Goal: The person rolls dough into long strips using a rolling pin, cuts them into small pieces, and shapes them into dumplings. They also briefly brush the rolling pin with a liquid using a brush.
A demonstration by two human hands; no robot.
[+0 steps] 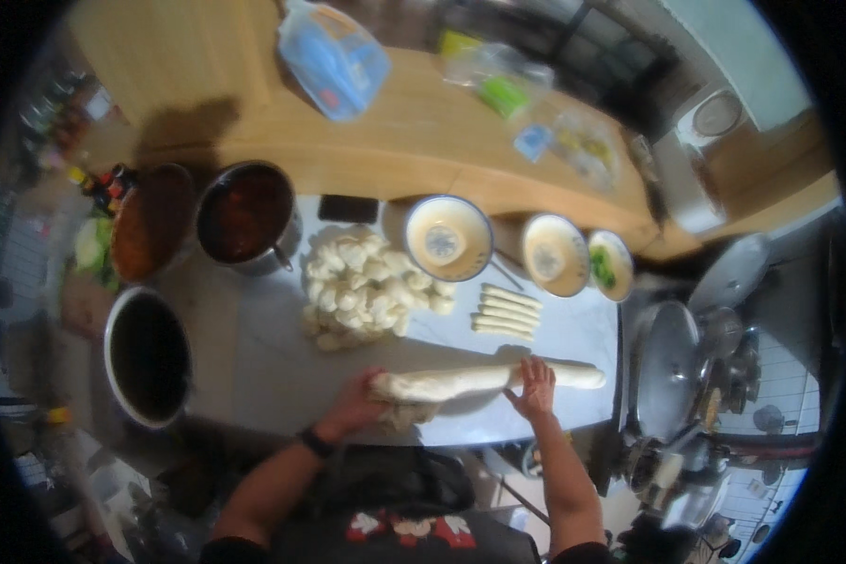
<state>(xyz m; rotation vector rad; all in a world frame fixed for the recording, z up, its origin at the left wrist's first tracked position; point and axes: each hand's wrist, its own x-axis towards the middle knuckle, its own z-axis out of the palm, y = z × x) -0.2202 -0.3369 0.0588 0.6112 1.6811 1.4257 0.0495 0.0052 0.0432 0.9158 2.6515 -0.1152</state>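
Observation:
A long, thick roll of pale dough (458, 381) lies crosswise on the white marbled worktop (268, 388) before me. My left hand (358, 403) curls around its left end. Flat on the roll, right of its middle, rests my right hand (534, 389) with the fingers apart. A crumpled brownish thing, perhaps a cloth (407, 416), sits beside the left end, close to the worktop's near edge. Beyond the roll, several thin dough strips (507, 311) lie side by side. Left of them spreads a heap of small pale dough pieces (359, 285).
Two pale bowls (448, 237) (555, 255) and a smaller bowl with chopped greens (610, 266) line the back. A pot of dark red sauce (245, 211), an orange-brown pan (151, 222) and a dark-filled basin (148, 357) stand left. Metal lids (668, 370) are at right.

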